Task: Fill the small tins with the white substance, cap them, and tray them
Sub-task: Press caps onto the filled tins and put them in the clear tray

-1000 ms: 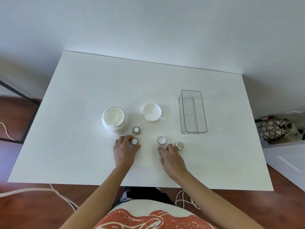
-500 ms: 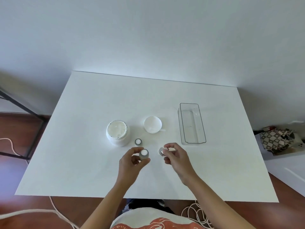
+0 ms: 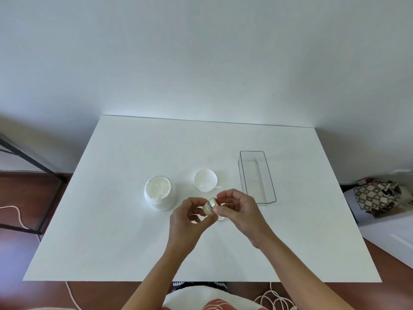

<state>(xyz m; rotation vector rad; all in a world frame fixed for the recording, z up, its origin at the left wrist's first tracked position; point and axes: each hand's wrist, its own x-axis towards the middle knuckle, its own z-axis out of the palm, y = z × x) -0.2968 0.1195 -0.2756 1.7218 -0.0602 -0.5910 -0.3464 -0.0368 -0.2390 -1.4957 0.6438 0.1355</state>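
A white table fills the view from above, its far edge against a pale wall; toward the middle, left of centre, stands an open white jar with white substance inside; just right of the jar a second small tin peeks out at the left hand's far side, mostly hidden; the left hand is raised above the table's middle, nearer the front edge, fingers curled round a small tin, which is tilted with its top toward the right; the right hand meets it from the right, thumb and fingers pinching a silver cap on the tin's top; whether the cap is fully seated cannot be told; beneath the hands a small white round thing lies on the table, partly covered; behind the hands, at the table's centre, sits a white lid, hollow side up, with a small white spoon poking out at its right; further right, toward the right edge, a clear oblong tray lies lengthwise front to back; off the table's right edge, a patterned bag rests on the floor.
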